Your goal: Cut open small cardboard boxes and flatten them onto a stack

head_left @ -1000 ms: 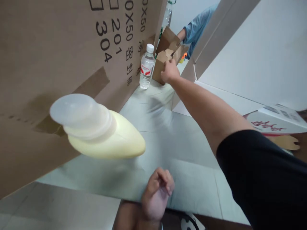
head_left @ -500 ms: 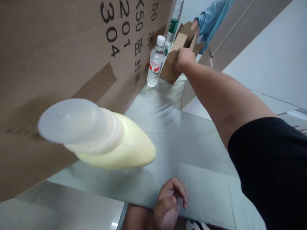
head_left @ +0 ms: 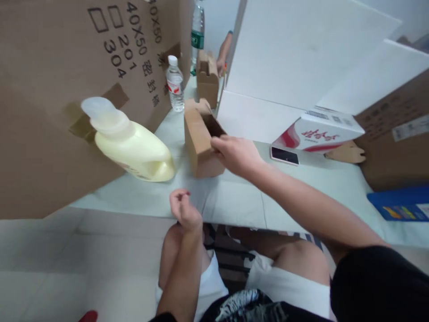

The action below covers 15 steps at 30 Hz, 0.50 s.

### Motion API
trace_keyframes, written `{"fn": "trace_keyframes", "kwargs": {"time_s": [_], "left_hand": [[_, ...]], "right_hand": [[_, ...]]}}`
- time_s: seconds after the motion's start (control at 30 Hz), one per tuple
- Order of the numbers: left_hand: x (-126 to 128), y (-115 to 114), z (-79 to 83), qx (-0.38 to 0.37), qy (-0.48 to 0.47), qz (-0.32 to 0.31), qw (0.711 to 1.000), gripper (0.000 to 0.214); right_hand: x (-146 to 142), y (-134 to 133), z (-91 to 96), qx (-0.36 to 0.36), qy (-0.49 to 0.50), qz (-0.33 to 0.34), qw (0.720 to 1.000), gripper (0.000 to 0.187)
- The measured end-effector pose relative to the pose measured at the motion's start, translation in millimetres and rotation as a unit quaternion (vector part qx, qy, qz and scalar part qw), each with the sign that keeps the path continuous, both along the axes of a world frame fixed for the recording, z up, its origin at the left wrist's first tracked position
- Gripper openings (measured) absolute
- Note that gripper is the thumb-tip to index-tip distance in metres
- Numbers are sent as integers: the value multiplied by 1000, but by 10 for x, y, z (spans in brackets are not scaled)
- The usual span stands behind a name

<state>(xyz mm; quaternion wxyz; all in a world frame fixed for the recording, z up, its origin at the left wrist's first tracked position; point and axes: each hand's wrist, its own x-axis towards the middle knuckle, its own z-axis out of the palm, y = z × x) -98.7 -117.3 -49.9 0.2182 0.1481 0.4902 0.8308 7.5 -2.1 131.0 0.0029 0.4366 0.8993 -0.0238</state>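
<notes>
gripping a brown carton (head_left: 197,150) is the right hand (head_left: 236,155); the left hand (head_left: 186,212) seems curled in; big box (head_left: 63,62) reads "201", "304".

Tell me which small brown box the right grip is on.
The near box, open on top, with the right grip at its edge. The far box stands behind it, by the green-labelled bottle, next to another person's hand.

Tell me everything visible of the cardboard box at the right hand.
The cardboard box is plain brown with flat panels. Its top is open, showing a dark interior; a notched edge shows at the far end. It is roughly upright over the pale table, its upper rim held by the right hand. Whether its base touches the table is unclear.
</notes>
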Motion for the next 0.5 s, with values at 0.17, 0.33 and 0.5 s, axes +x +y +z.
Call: {"fn": "trace_keyframes", "kwargs": {"time_s": [0.17,0.33,0.5], "left_hand": [[-36,293,253,-55,226,-121,965,59],[174,644,505,-140,409,-249,866,30],[182,804,529,-149,384,-218,885,14]], "right_hand": [[1082,-1149,-200,-49,8,45,998,20],[1841,-1748,-606,-10,297,-19,955,17],[2667,-3264,-1268,-100,363,-372,849,26]]}}
